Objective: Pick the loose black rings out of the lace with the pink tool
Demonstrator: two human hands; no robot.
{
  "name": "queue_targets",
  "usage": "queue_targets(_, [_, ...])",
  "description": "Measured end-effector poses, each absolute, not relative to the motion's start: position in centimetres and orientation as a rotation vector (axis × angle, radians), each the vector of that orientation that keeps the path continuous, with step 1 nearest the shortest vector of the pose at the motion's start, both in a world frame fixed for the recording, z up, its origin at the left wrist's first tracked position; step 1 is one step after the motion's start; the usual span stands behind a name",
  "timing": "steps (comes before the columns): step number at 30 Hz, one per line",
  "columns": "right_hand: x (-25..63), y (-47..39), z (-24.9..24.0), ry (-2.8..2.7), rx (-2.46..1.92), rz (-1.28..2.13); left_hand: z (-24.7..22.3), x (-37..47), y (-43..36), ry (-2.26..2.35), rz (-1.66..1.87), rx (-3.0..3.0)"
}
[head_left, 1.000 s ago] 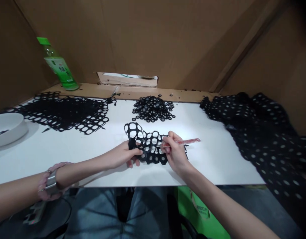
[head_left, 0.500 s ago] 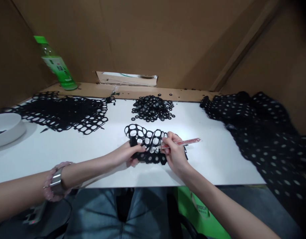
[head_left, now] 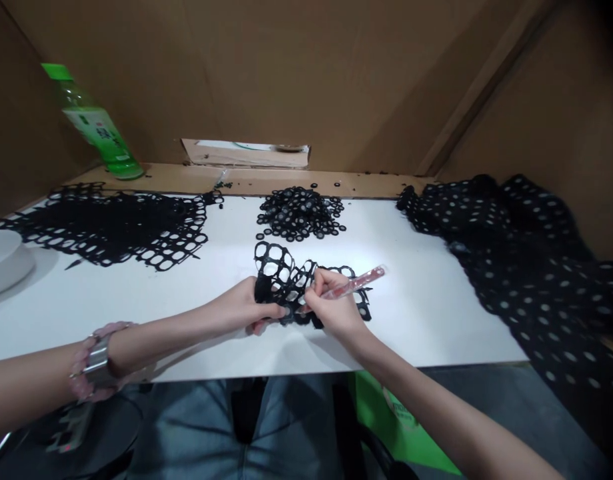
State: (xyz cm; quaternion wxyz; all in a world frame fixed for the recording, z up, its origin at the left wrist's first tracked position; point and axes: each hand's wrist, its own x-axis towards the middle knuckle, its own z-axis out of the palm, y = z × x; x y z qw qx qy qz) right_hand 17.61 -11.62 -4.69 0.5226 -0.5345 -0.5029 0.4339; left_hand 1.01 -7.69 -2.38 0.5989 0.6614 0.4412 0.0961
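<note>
A black perforated sheet [head_left: 274, 259] with round holes lies near the table's front edge, some discs still in its lower rows. My left hand [head_left: 256, 307] pinches its lower left part between thumb and fingers. My right hand [head_left: 331, 300] is closed round a red pen-like tool in a clear sleeve [head_left: 354, 283], its tip low on the sheet beside my left thumb. Just behind, a heap of small black rings [head_left: 301, 213] sits on the white table [head_left: 411, 313].
Black netting with open holes [head_left: 121, 223] spreads at the left, beside a white bowl [head_left: 6, 263]. A green bottle [head_left: 104, 140] stands at the back left. Dotted black material [head_left: 526, 267] drapes over the right side. Cardboard walls [head_left: 336, 87] surround the table.
My right hand and the tool have moved left and slightly down, closer to my left thumb. The sheet's upper part has bunched differently. The whole view has shifted slightly.
</note>
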Motion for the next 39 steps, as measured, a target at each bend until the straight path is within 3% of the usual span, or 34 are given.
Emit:
queue_targets(16, [16.7,-12.2,-4.5,-1.593,-1.279,0.81,-2.7,0.6,-8.3,0.955,0.314,1.534])
queue_targets(25, [18.5,-11.9,-5.1,-0.937,-1.124,1.091,-2.9,1.1,-8.2,1.052,0.292,1.532])
queue_targets(39, [19.0,-12.3,-4.9,-1.178,-1.263,0.996,-2.2,2.6,-8.1,1.062,0.33,1.485])
